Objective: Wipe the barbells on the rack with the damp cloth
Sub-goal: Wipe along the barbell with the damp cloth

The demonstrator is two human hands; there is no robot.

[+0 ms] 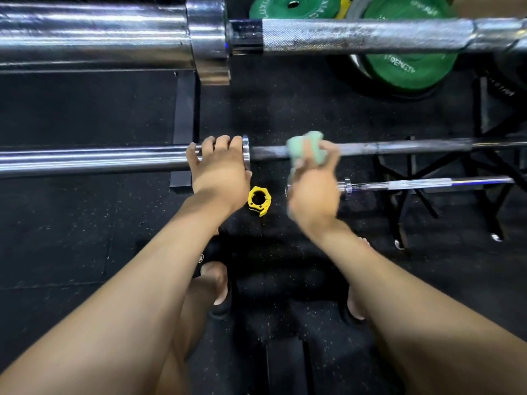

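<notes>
The left hand (219,163) curls over the sleeve of the middle barbell (399,146), which crosses the frame centre; the blurred right hand (313,192) grips a green cloth (306,145) against its shaft. A larger barbell (356,35) spans the top. A yellow collar (259,200) lies on the floor between the hands.

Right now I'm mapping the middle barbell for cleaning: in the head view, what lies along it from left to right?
Sleeve → left hand gripping the sleeve's inner end → collar → green cloth held in the right hand against the shaft → bare shaft.
</notes>
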